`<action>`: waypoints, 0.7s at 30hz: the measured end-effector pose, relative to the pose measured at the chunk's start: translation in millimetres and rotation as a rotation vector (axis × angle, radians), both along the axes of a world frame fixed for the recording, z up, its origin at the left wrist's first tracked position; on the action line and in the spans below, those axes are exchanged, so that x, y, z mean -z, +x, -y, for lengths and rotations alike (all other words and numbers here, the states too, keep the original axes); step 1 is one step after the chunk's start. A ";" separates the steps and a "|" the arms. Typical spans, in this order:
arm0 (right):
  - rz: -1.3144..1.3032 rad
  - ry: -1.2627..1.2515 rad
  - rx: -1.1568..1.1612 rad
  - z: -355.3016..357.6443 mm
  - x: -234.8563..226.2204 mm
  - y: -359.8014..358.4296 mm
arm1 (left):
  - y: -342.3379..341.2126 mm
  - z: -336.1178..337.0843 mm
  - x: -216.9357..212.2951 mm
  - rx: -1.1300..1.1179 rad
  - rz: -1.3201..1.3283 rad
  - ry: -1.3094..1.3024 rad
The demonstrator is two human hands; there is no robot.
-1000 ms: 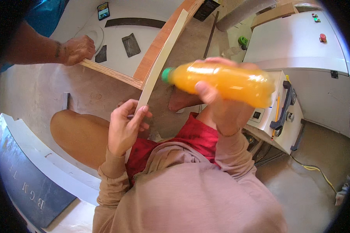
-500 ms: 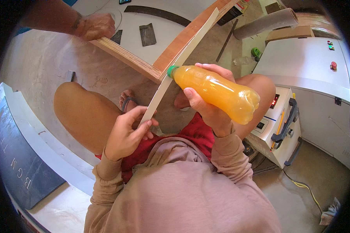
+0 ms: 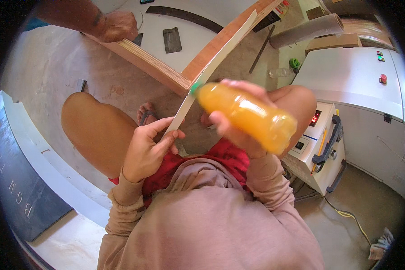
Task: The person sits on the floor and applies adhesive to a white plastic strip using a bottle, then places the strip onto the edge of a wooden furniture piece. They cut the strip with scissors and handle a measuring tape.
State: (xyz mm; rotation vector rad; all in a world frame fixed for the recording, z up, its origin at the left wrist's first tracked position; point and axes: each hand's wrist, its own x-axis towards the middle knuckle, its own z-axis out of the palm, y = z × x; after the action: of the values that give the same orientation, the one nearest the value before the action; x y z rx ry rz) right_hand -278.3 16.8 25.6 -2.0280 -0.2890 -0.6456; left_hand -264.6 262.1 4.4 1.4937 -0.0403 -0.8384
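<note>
So the orange bottle (image 3: 248,118) is tipped sideways in my right hand (image 3: 247,143), fingers and thumb wrapped round it, green cap (image 3: 195,88) pointing up-left. The cap's right over a thin pale strip (image 3: 228,47), can't tell if they're touching. My left hand (image 3: 149,150) has the strip's near end pinched between thumb and fingers, and the rest runs away from me alongside a wooden frame (image 3: 141,64). So the bottle's just right of the strip, ahead of my lap. Another person's hand (image 3: 119,26) is on the frame's far left part. Cream box-shaped machine (image 3: 308,171) off to my right, dark panel (image 3: 24,180) on my left.
</note>
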 end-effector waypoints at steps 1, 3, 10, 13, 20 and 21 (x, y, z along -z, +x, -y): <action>0.140 -0.260 -0.121 0.0 -1.3 -1.8 | 0.7 0.6 0.8 -0.003 0.012 -0.011; 0.105 -0.192 -0.195 -2.8 -1.4 -5.1 | 1.7 1.9 2.1 -0.010 0.027 -0.031; -0.106 0.051 0.011 -1.2 0.8 0.9 | 2.4 2.8 -3.5 -0.007 -0.025 0.019; 0.133 -0.121 -0.213 -1.1 2.6 3.1 | 4.8 6.8 -2.4 -0.015 0.077 0.015; -0.109 0.086 0.131 14.7 -0.7 19.3 | 2.3 2.6 -4.9 -0.012 0.003 0.091; -0.002 0.020 0.115 13.7 -1.1 18.5 | 2.7 2.5 -4.0 -0.010 0.009 0.071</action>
State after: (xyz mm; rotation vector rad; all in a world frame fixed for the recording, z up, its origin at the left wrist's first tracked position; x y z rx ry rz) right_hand -259.8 3.1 26.7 -2.0374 -0.1650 -0.7143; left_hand -261.9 259.6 8.3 1.5630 -0.0101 -0.8326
